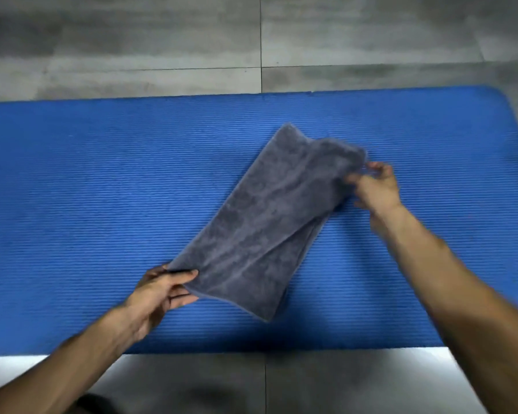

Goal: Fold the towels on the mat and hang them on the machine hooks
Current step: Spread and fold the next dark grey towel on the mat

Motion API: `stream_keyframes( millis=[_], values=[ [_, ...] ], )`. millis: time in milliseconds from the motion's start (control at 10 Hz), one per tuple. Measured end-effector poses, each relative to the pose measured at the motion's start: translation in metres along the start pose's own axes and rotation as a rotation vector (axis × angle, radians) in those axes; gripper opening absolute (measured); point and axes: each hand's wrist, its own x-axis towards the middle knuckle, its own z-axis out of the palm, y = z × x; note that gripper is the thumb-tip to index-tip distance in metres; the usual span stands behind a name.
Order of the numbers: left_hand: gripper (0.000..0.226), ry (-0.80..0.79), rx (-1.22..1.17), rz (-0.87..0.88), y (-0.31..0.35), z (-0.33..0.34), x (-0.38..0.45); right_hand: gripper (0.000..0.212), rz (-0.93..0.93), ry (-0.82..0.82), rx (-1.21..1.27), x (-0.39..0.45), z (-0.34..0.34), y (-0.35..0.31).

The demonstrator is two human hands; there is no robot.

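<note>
A grey towel (260,222) lies folded lengthwise and slanted across the middle of the blue ribbed mat (87,189), running from near left to far right. My left hand (162,289) pinches its near left corner between thumb and fingers. My right hand (374,185) grips the far right end, which is bunched and lifted slightly off the mat. The towel's near right corner rests flat on the mat. No machine hooks are in view.
The mat lies on a grey tiled floor (371,37), with its far right corner rounded at the upper right. A bright strip of floor (341,380) runs along the mat's near edge. Bare mat spreads to the left and right of the towel.
</note>
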Motion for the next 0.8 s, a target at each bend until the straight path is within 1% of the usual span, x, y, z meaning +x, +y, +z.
stream_keyframes(
  millis=[100,200,300,400,500,600,700,800],
  values=[
    [0.025,0.006,-0.118,-0.027,-0.001,0.000,-0.002,0.047,0.064,-0.017,0.058,-0.072,0.014,0.065],
    [0.021,-0.062,-0.150,-0.053,-0.002,0.003,-0.009,0.048,0.267,-0.046,0.227,-0.134,0.031,0.106],
    [0.022,-0.060,-0.125,-0.107,0.002,0.009,-0.019,0.044,0.472,-0.086,0.325,-0.175,0.044,0.119],
    [0.020,-0.056,-0.090,-0.109,0.008,0.010,-0.024,0.038,0.555,-0.031,0.338,-0.174,0.047,0.120],
    [0.020,-0.054,-0.050,-0.072,0.015,0.011,-0.030,0.020,0.612,-0.101,0.327,-0.162,0.036,0.111],
    [0.021,-0.046,0.028,-0.070,0.017,0.002,-0.038,0.034,0.632,-0.194,0.351,-0.166,0.023,0.115],
    [0.016,-0.057,0.206,-0.093,0.013,-0.006,-0.056,0.048,0.702,-0.306,0.325,-0.183,-0.005,0.130],
    [0.051,-0.107,0.405,-0.204,0.001,-0.013,-0.084,0.036,0.695,-0.491,0.310,-0.213,-0.045,0.144]
  ],
)
